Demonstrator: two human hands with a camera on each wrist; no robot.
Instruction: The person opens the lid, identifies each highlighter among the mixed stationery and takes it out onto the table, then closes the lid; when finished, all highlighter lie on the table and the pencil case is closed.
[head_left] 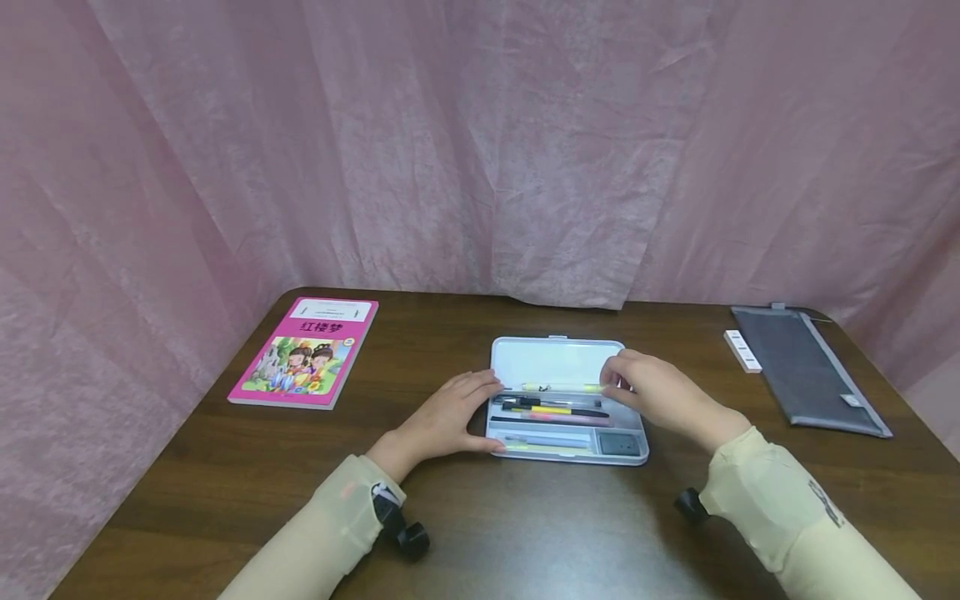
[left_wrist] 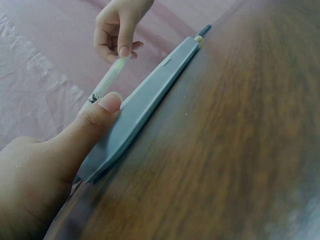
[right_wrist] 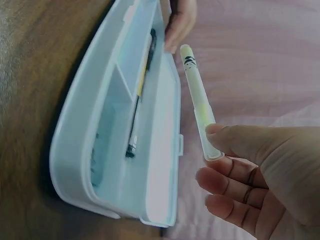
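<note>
A pale blue pencil case point(head_left: 566, 458) lies with its lid up on the table. My left hand point(head_left: 450, 417) holds its left end, thumb on the near rim and fingers at the lid's left edge. Between thumb and fingers, my right hand point(head_left: 660, 396) pinches one end of a pale yellow highlighter point(right_wrist: 196, 87) with a small black print. It is held above the case, level with the lid's lower part in the head view. Inside the case are several pens point(head_left: 555, 410), including a black and yellow one, and a dark square item point(head_left: 619, 444) in the right front compartment.
A pink book point(head_left: 303, 354) with a cartoon cover lies at the left of the brown table point(head_left: 525, 533). To the right are a small white block point(head_left: 742, 351) and a grey zip pouch point(head_left: 813, 367). A pink curtain point(head_left: 480, 150) hangs behind.
</note>
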